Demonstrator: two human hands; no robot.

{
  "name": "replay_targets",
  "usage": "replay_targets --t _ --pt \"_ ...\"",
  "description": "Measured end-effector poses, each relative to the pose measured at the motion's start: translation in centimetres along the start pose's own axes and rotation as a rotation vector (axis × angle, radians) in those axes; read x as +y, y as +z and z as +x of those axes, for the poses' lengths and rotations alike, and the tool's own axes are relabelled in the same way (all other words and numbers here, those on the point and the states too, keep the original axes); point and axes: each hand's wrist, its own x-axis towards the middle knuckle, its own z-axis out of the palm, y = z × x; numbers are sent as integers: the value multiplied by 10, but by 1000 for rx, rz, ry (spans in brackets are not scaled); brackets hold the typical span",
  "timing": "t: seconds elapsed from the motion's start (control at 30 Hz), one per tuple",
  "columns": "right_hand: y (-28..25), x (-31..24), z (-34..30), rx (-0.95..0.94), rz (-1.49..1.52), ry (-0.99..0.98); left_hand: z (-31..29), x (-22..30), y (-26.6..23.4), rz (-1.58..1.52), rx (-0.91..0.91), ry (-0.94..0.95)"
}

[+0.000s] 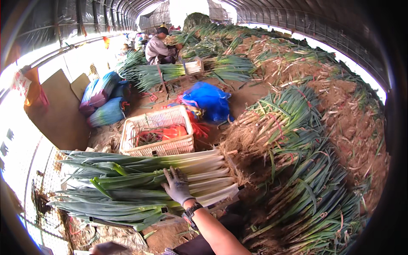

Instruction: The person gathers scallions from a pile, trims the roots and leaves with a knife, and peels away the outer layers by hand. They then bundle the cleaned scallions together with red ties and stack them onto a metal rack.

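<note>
My right hand (177, 187), in a grey glove with a watch at the wrist, lies on a row of long green onions (204, 176). Its fingers are spread over the place where the white stalks turn green. The onions lie side by side on a low rack (163, 210), leaves to the left and roots to the right. At the lower edge, a dark, blurred shape looks to be my left hand (109, 248). Its fingers cannot be made out, nor whether anything is in them.
Beyond the onions stands a pale plastic basket (157, 149) with red material inside. Behind it lie blue netting (208, 101) and wrapped bundles (103, 95). Piled onions (297, 178) fill the right side. Farther back, another person (160, 47) sits beside more onions.
</note>
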Motion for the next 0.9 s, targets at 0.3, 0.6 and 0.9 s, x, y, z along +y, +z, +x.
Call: replay_targets --t 0.3,0.6,0.9 --pt "5 12 -9 -40 6 -4 93 230 52 96 479 1014" --pt "0 11 -7 39 28 -57 83 185 -81 1431 1413 575" --pt "7 19 -11 36 3 -23 -52 114 -172 657 1941 -651"
